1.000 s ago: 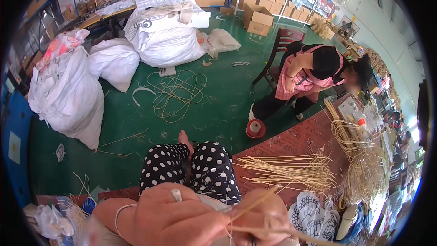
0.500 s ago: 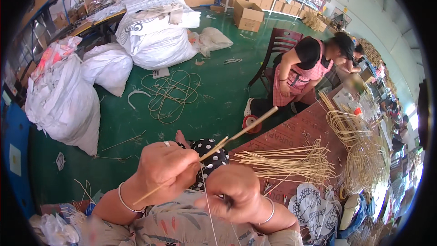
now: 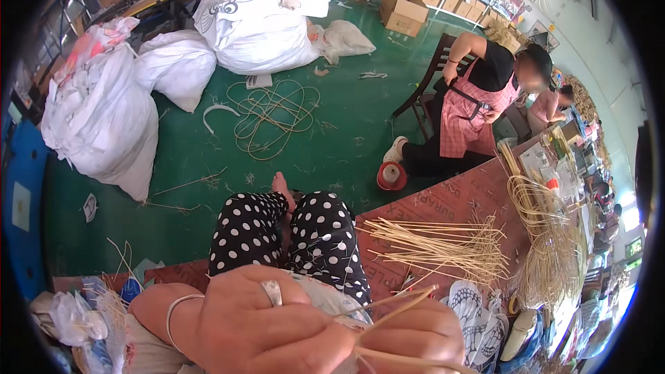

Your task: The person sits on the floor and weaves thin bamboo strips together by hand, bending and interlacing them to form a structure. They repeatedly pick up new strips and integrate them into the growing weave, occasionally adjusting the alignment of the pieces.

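Seemingly midway, my left hand pinched thin tan cane strips, their ends splayed across my close-set right hand, whose grip I couldn't tell. Straight pale-yellow sticks lay apparently unworked on the reddish-brown board.

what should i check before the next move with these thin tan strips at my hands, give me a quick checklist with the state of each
1. Left hand with the silver ring pinching the thin tan strips: ok, they meet at its fingertips
2. Right hand gripping them too: cannot tell, its fingertips are hidden
3. Strips secured where they meet: cannot tell, fingers cover the spot
4. Pile of straight pale-tan sticks neatly aligned on the reddish-brown board: not ok, many lie crossed
5. Co-worker in the pink checked apron apart from your hands: ok, beyond the board
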Demonstrator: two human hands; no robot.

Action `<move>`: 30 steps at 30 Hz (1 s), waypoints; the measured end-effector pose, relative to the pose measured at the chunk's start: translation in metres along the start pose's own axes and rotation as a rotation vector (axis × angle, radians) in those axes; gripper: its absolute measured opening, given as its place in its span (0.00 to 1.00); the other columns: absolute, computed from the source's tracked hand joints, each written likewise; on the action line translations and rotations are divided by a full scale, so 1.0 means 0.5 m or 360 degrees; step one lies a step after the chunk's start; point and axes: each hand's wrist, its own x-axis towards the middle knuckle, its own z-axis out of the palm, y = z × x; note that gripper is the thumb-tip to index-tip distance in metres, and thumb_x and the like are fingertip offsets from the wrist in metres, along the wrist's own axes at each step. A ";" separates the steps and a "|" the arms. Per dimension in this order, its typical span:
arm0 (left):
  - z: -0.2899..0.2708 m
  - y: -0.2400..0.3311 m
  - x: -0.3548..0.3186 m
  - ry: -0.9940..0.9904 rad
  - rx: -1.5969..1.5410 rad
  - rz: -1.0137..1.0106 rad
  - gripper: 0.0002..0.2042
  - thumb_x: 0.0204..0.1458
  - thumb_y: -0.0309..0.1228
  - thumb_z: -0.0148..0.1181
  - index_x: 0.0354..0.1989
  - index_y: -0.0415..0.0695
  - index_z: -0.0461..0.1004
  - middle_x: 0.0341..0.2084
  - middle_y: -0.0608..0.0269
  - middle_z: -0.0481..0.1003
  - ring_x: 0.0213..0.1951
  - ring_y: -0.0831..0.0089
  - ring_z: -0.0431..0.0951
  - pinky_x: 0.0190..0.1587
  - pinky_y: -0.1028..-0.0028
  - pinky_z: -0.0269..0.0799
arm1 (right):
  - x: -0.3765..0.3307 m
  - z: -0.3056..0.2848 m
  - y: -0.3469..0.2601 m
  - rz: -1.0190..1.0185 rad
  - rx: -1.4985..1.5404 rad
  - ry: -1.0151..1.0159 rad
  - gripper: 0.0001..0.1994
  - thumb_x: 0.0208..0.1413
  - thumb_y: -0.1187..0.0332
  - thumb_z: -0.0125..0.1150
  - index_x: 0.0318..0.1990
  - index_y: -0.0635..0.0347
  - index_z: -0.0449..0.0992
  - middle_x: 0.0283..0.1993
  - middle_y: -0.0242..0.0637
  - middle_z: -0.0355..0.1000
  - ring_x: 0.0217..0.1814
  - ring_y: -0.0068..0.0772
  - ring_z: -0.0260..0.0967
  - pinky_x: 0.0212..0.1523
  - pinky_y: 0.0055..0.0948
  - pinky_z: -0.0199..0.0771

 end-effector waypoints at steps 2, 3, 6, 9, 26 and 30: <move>0.001 0.003 0.002 -0.0008 -0.0007 0.0024 0.09 0.32 0.24 0.61 0.25 0.37 0.71 0.15 0.61 0.73 0.12 0.76 0.70 0.12 0.81 0.63 | 0.002 -0.010 -0.028 0.0111 -0.0780 0.0004 0.13 0.37 0.66 0.66 0.28 0.67 0.73 0.24 0.38 0.68 0.25 0.34 0.68 0.19 0.28 0.66; 0.000 0.004 0.005 -0.0024 -0.0012 0.0036 0.09 0.33 0.24 0.61 0.25 0.37 0.71 0.15 0.61 0.73 0.13 0.76 0.70 0.12 0.81 0.63 | -0.010 0.001 -0.017 0.0136 -0.0775 0.0093 0.13 0.37 0.67 0.65 0.28 0.67 0.73 0.24 0.38 0.68 0.24 0.34 0.68 0.19 0.28 0.66; 0.005 -0.002 0.005 -0.0044 -0.0017 0.0035 0.08 0.33 0.23 0.60 0.24 0.38 0.70 0.15 0.61 0.72 0.12 0.76 0.69 0.12 0.80 0.63 | -0.008 -0.016 -0.010 0.0175 -0.0667 -0.0005 0.10 0.42 0.71 0.60 0.32 0.68 0.72 0.23 0.36 0.68 0.21 0.32 0.66 0.18 0.26 0.63; 0.015 -0.016 -0.020 -0.0017 0.0206 -0.0087 0.07 0.32 0.22 0.58 0.23 0.39 0.69 0.14 0.61 0.71 0.11 0.75 0.68 0.13 0.78 0.61 | -0.020 0.011 0.036 0.0135 -0.0789 0.0092 0.13 0.31 0.77 0.59 0.31 0.65 0.70 0.23 0.32 0.68 0.19 0.30 0.64 0.16 0.26 0.63; 0.064 -0.099 -0.025 -0.0136 -0.0004 -0.0608 0.06 0.41 0.23 0.59 0.25 0.40 0.68 0.13 0.58 0.67 0.17 0.61 0.69 0.19 0.71 0.62 | -0.077 0.005 0.137 0.0355 -0.0349 0.0268 0.12 0.33 0.82 0.59 0.30 0.61 0.69 0.22 0.34 0.65 0.21 0.38 0.65 0.20 0.30 0.64; 0.049 -0.090 -0.021 -0.0106 -0.0358 -0.0815 0.06 0.43 0.24 0.60 0.28 0.38 0.70 0.15 0.61 0.69 0.16 0.72 0.68 0.19 0.75 0.61 | -0.053 -0.038 0.089 0.0149 -0.0643 0.0020 0.17 0.36 0.69 0.64 0.35 0.64 0.67 0.29 0.41 0.68 0.25 0.40 0.68 0.24 0.32 0.68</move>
